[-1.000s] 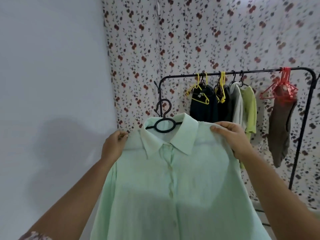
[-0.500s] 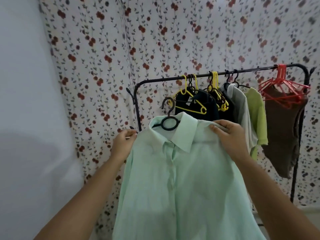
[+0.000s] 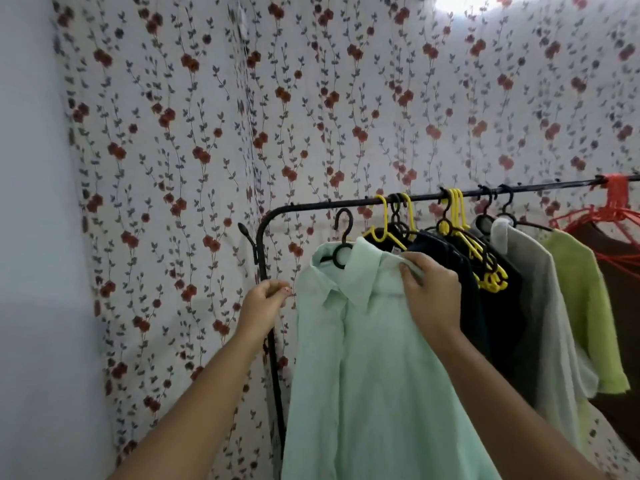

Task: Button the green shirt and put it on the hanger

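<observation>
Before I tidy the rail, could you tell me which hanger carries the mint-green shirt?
The leftmost black hanger, its hook above the mint-green shirt; yellow hangers and red hangers sit further right.

The pale green button-up shirt (image 3: pixel 374 375) runs off the bottom edge, hem unseen. Its cloth hides the black plastic hanger (image 3: pixel 344 239) below hook and ring. Centre-left, whether the left hand (image 3: pixel 265 303) pinches the shirt's shoulder is unclear. At the right edge the red plastic hangers (image 3: pixel 618 194) are cut off.

Flowered wallpaper (image 3: pixel 207 133) backs a black clothes rail (image 3: pixel 360 200) above the right hand (image 3: pixel 429 296); a pale wall (image 3: pixel 31 237) lies left of the left hand (image 3: pixel 263 304); a light (image 3: pixel 460 1) glows overhead.
</observation>
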